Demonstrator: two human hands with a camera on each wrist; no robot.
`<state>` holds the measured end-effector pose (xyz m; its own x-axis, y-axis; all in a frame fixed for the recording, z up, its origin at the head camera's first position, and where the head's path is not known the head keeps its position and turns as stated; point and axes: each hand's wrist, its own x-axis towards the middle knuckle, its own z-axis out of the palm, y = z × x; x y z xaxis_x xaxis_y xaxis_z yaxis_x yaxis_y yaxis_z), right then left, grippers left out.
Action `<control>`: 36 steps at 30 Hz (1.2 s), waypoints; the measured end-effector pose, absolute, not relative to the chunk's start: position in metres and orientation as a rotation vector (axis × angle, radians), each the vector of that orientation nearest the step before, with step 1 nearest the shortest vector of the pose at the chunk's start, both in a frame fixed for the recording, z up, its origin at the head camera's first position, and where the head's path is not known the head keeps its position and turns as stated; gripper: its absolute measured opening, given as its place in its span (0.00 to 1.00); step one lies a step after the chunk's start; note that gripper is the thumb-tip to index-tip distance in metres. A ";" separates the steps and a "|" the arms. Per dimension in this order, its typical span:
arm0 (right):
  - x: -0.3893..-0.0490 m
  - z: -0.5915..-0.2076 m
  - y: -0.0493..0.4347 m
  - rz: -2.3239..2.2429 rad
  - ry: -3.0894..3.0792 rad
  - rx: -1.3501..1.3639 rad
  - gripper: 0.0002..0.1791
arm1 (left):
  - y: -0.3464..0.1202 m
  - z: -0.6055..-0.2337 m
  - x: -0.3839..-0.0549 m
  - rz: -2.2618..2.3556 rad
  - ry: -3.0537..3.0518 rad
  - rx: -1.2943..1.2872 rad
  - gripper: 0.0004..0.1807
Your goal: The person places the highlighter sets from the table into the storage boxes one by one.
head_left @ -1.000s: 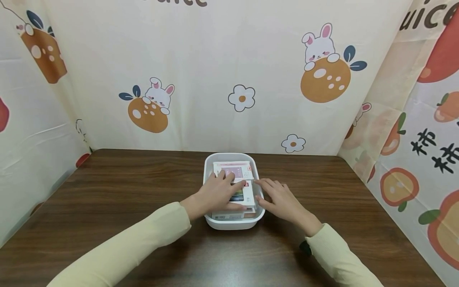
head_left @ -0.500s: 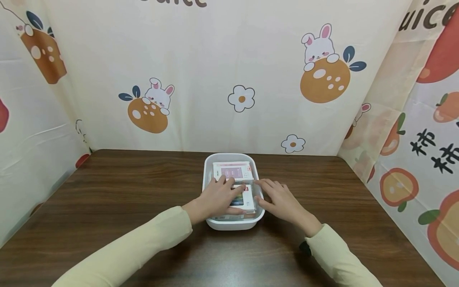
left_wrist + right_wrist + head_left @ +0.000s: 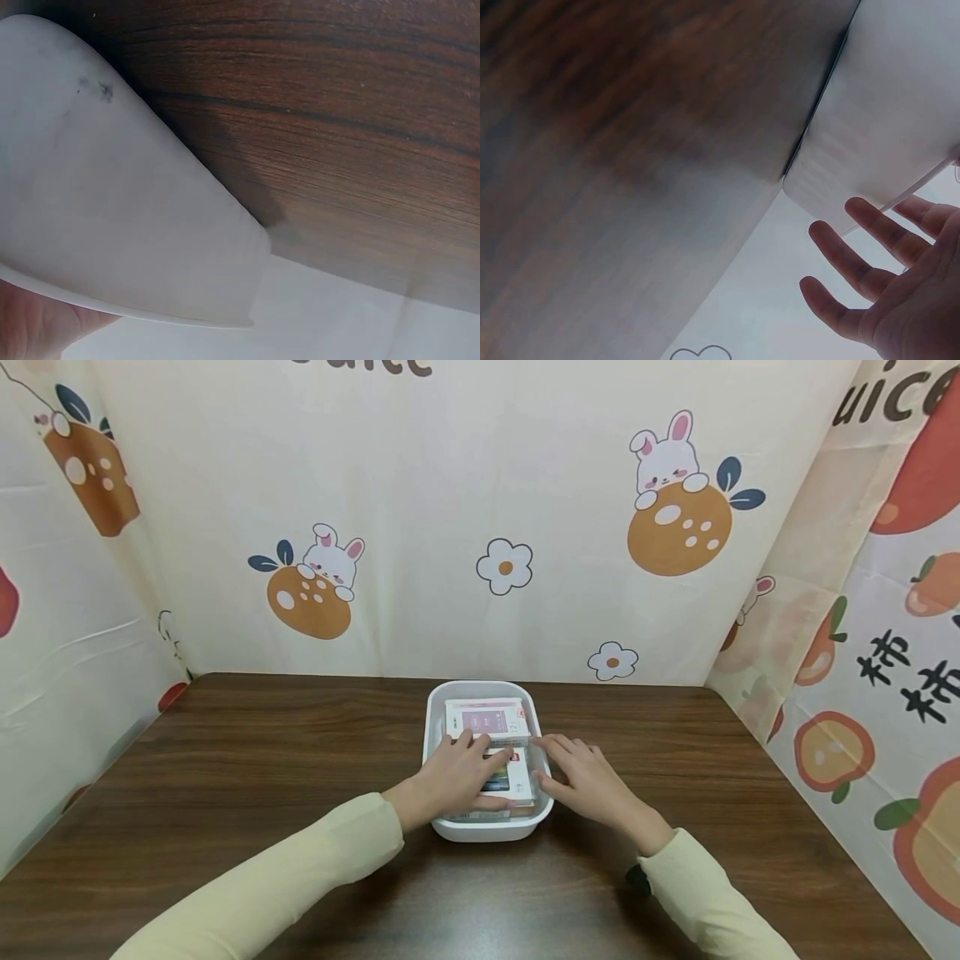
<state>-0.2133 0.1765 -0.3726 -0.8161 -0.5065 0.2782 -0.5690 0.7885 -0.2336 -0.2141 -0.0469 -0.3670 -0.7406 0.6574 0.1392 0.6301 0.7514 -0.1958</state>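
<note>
A white plastic bin [image 3: 487, 833] stands at the far middle of the table with flat boxes inside. My left hand [image 3: 450, 777] lies over the nearer white box [image 3: 521, 774], which shows a dark picture window with coloured stripes. Its fingers spread across the top toward the far edge, and the thumb lies along the near edge. Behind sits a white box with a purple panel [image 3: 486, 720]. My right hand [image 3: 588, 781] is at the bin's right rim, fingers extended. In the right wrist view those fingers [image 3: 840, 255] spread beside the bin's outer wall [image 3: 900, 97].
Another box [image 3: 480, 815] shows partly beneath the nearer one. The dark wood-grain table [image 3: 300, 727] extends to both sides of the bin. Printed cloth [image 3: 420, 527] hangs behind the table and along its sides.
The nearer box has shifted slightly toward me and settled lower in the bin, with my left hand moving along, exposing more of the purple-panelled box. My right hand has stayed put.
</note>
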 end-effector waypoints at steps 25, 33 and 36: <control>-0.216 -0.369 0.180 0.444 -2.735 0.865 0.25 | -0.073 -0.341 -0.214 0.104 -2.684 -1.003 0.33; -0.217 -0.362 0.189 0.460 -2.739 0.819 0.26 | -0.099 -0.334 -0.217 0.051 -2.717 -0.891 0.32; -0.216 -0.360 0.194 0.470 -2.741 0.796 0.26 | -0.112 -0.335 -0.217 0.030 -2.674 -0.853 0.31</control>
